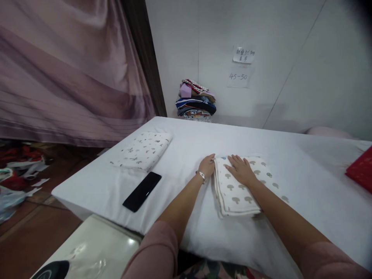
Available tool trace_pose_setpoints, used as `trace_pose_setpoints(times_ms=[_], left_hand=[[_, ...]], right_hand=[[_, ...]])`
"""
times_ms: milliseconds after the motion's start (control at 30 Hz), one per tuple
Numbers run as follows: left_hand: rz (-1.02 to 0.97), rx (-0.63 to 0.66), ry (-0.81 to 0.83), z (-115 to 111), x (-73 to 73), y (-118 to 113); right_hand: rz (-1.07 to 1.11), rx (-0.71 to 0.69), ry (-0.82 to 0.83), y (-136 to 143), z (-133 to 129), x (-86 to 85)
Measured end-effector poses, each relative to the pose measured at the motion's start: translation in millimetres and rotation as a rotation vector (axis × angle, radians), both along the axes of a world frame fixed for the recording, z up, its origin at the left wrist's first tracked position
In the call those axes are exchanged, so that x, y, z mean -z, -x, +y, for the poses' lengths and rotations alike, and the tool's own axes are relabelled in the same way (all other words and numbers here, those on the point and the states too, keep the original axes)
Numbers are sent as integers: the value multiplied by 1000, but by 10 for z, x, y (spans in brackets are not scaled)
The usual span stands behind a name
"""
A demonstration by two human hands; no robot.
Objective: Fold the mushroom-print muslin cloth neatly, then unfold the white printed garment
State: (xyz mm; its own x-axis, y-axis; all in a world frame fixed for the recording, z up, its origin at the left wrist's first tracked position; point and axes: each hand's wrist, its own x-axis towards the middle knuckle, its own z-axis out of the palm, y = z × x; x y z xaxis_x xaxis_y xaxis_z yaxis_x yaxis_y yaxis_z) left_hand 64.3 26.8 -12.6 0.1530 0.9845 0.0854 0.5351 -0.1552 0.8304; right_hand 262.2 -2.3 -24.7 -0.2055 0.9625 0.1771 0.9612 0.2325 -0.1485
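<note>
A folded white cloth (pixel 236 192) printed with grey-brown mushrooms lies on the white-covered table (pixel 186 139) in front of me. My left hand (pixel 207 165), wearing a bracelet at the wrist, is at the cloth's far left corner, its fingers closed on the edge. Flat on top of the cloth rests my right hand (pixel 240 169), fingers stretched out. A second folded white cloth (pixel 145 151) with small dark prints lies at the left side of the table. Nearer me, a black phone (pixel 142 192) lies face up.
Against the wall stands a pile of folded fabrics (pixel 196 100), below handwritten paper signs (pixel 238 75). Red fabric (pixel 362 168) lies at the right edge. A pale glossy surface (pixel 95 248) adjoins the table at lower left, and a pink curtain (pixel 72 69) hangs behind.
</note>
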Motion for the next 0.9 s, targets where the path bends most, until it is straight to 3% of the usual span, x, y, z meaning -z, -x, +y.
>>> trace_pose_setpoints(times_ms=[133,267,400,467,700,900], left_hand=[[-51,44,1,103,134,-82],[-139,1,-21,177,248,-101],[-194,-2,23,247,289,-99],[-239,-24,67,278,293,-111],[-378,-164,183,367,312,-161],[-439,-122,244,361,265,-114]], right_hand=[[102,-5,-85,-11,-20,-39],[246,-158,-220,59,-218,-159],[264,-484,-36,251,-618,-261],[214,-575,93,336,-779,-273],[175,-650,234,404,-882,-291],[222,-675,283,400,-885,-318]])
